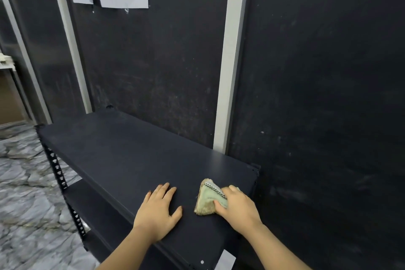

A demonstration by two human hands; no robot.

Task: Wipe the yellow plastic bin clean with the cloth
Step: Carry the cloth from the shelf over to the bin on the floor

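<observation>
While the left hand (158,211) is lying flat on the dark shelf (122,155), palm down with its fingers straight and slightly spread, it is holding nothing and is only pressing on the bare top near the front edge. Just to its right, a short gap of shelf away, the cloth (209,200) is sitting bunched into a folded wedge, pale green and tan with a small checked strip along its upper fold, and it is touching the shelf top. The right hand (237,204) is covering the right side of the cloth, its fingers curling over the fabric and its thumb pinching in from the near side, so the cloth is being gripped and held down against the surface. The two hands are resting level with each other, the cloth lying between them but under the right one. The shelf is standing against a dark wall (317,72). No yellow bin is showing anywhere in the view, so I cannot tell where it is.
</observation>
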